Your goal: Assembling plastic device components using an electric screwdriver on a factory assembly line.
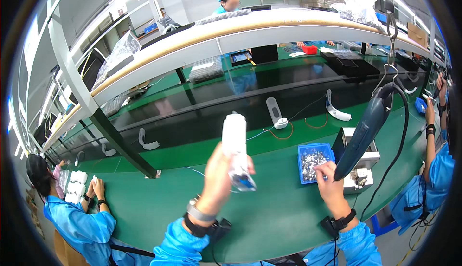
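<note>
Clearly raised over the green tabletop (274,218), a long, narrow, white plastic piece (234,133) stands nearly upright in the left hand (219,172). Its upper body is smooth, pale and bluntly rounded at the top, while the lower end looks glossy and silvery with a dark blue patch; blur hides finer detail there. The left fingers are closed around its lower half.

Over to the right, the right hand (331,186) has its fingertips bunched together at the near right corner of a blue rectangular plastic tray (300,167) filled with small, silvery parts (310,160); whether they pinch anything, I cannot tell. A dark, slim, corded hand tool (365,131) hangs from a metal hook, its tip just beside that hand.
</note>
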Demonstrator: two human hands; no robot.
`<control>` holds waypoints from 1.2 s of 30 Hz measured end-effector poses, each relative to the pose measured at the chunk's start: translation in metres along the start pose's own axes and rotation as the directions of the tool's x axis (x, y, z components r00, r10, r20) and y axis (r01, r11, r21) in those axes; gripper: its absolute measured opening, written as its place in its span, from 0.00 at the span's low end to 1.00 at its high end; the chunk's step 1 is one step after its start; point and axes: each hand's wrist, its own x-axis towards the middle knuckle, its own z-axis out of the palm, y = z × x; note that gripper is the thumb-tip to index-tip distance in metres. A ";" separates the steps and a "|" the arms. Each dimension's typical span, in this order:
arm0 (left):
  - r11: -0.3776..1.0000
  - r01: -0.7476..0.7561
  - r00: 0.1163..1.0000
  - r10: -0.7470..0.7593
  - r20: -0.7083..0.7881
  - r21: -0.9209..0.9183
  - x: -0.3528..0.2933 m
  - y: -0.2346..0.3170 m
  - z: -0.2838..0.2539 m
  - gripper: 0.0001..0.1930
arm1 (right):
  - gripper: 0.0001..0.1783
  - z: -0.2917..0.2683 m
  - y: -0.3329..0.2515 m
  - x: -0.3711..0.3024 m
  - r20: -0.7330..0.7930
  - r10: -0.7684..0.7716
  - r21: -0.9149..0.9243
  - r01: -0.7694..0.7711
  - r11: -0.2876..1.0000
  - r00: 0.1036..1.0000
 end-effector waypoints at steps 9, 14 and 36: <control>0.975 0.183 0.937 -0.136 0.321 -0.122 -0.067 -0.047 0.086 0.21 | 0.09 -0.062 -0.109 -0.006 0.092 0.056 0.393 -0.088 0.915 0.994; 0.987 0.156 0.939 -0.141 0.312 -0.025 -0.075 -0.067 0.099 0.27 | 0.07 -0.074 -0.129 0.014 0.228 -0.050 0.235 -0.005 0.972 0.972; 0.989 0.144 0.918 -0.143 0.370 0.026 -0.069 -0.073 0.099 0.22 | 0.13 -0.075 -0.101 0.015 0.164 -0.558 -0.082 0.575 0.814 0.813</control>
